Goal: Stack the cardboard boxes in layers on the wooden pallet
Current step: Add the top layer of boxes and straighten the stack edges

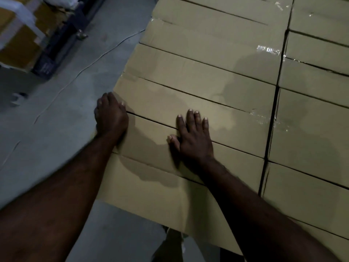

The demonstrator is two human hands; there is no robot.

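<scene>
The left hand [111,116] curls its fingers over the 9 o'clock end of a cardboard box [149,137]. The right hand [194,138], apart from it, lies flat on top with straight fingers. This box sits in a layer of boxes [207,72], with the grey floor [56,114] at 9 o'clock.

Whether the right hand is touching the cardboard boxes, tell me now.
Touching. The head view shows the right hand lying flat, fingers straight, on the cardboard boxes across a seam, with no gap.

Grey floor [56,133], thin cable [117,45] across it, dark rack [62,38] upper left
</scene>
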